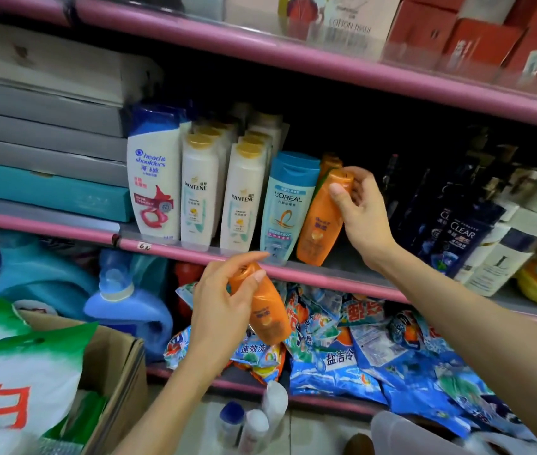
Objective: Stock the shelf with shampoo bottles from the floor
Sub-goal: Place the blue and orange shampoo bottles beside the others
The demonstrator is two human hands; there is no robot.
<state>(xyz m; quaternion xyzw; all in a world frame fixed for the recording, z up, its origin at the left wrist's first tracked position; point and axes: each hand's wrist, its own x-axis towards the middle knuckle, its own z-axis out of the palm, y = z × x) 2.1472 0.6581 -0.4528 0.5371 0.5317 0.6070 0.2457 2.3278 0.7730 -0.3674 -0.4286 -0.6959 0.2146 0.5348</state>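
Observation:
My right hand (360, 208) grips the cap of an orange shampoo bottle (319, 224) that leans on the pink middle shelf (168, 249), against a blue L'Oreal bottle (285, 205). My left hand (224, 297) holds a second orange bottle (268, 315) by its top, in front of and below the shelf edge. Left of the L'Oreal stand two rows of white Pantene bottles (196, 192) and a Head & Shoulders bottle (154, 178). On the floor below stand a few small bottles (254, 421), white and blue-capped.
Dark Clear bottles (457, 238) and white bottles fill the shelf to the right. Flat grey and teal boxes (47, 192) are stacked at left. The lower shelf holds blue detergent bags (375, 349) and a blue jug (129, 307). A cardboard box (116, 372) with detergent bags stands at lower left.

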